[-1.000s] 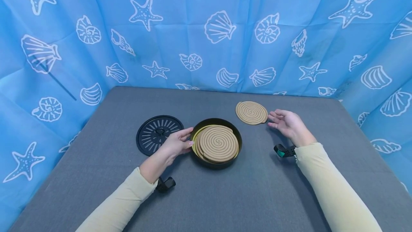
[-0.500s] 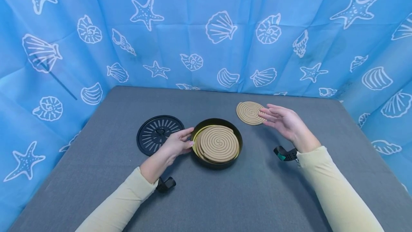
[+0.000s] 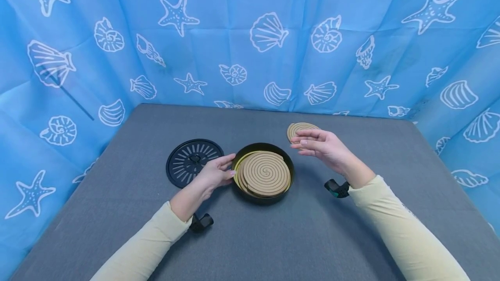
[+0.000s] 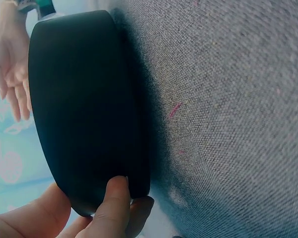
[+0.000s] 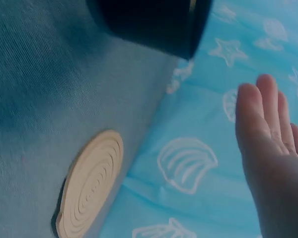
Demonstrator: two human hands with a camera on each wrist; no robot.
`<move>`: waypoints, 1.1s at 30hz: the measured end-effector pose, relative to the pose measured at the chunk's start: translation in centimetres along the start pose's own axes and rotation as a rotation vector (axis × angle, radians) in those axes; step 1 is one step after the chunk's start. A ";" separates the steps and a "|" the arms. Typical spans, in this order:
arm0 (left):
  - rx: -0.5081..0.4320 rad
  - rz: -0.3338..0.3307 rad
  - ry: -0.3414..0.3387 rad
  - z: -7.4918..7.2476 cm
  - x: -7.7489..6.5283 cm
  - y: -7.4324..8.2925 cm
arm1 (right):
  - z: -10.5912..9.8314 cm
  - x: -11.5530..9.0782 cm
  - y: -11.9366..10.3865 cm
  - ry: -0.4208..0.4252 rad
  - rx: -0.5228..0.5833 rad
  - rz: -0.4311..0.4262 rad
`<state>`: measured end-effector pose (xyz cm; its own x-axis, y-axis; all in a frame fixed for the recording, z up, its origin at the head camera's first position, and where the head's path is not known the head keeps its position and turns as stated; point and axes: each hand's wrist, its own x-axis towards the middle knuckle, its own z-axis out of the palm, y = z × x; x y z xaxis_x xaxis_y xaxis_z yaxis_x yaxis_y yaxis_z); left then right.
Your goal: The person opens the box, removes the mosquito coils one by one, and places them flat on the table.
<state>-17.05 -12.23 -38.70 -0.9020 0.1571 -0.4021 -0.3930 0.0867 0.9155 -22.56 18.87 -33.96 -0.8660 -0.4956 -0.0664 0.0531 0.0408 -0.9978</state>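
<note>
A round black tin (image 3: 262, 201) stands on the table with several tan mosquito coils (image 3: 266, 173) stacked inside, over something yellow at the inner edge. My left hand (image 3: 212, 173) grips the tin's left side, fingers at its wall and rim; the left wrist view shows fingertips (image 4: 117, 186) against the dark outer wall. My right hand (image 3: 322, 148) is raised with nothing in it, fingers loosely extended, beyond the tin to the right. From the head it overlaps a separate mosquito coil (image 3: 300, 128), which lies flat on the table in the right wrist view.
A black slotted lid (image 3: 189, 159) lies on the table left of the tin, partly behind my left hand. Grey cloth covers the table (image 3: 258, 242). A blue curtain (image 3: 218, 47) with shells and starfish hangs behind and at both sides.
My right hand has moved left, from beside the separate coil to in front of it, hiding much of it. The left hand and the tin have stayed put.
</note>
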 end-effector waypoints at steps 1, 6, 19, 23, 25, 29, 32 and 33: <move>0.000 -0.001 -0.001 0.0 0.0 0.0 | 0.3 0.1 0.1 0.001 -0.016 -0.008; -0.004 -0.007 -0.010 -0.1 0.1 0.0 | 1.3 0.7 0.7 -0.008 -0.078 -0.018; -0.010 -0.009 -0.019 -0.3 0.2 0.0 | 3.5 2.5 2.3 -0.126 -0.250 -0.083; -0.008 -0.006 -0.015 -0.3 0.1 -0.1 | 4.0 3.1 2.6 -0.169 -0.310 -0.077; -0.009 -0.003 -0.016 -0.3 0.0 -0.1 | 4.2 3.4 2.7 -0.178 -0.336 -0.071; -0.014 -0.001 -0.017 -0.3 0.1 -0.1 | 4.5 3.8 2.9 -0.189 -0.383 -0.070; -0.015 -0.003 -0.016 -0.3 0.2 -0.1 | 4.8 4.0 2.8 -0.195 -0.413 -0.058; -0.016 -0.004 -0.015 -0.3 0.2 -0.1 | 5.0 4.0 2.8 -0.198 -0.436 -0.054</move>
<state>-17.20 -12.49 -38.86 -0.8976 0.1713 -0.4061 -0.3997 0.0722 0.9138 -23.42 12.67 -37.03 -0.7482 -0.6610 -0.0568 -0.2395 0.3489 -0.9060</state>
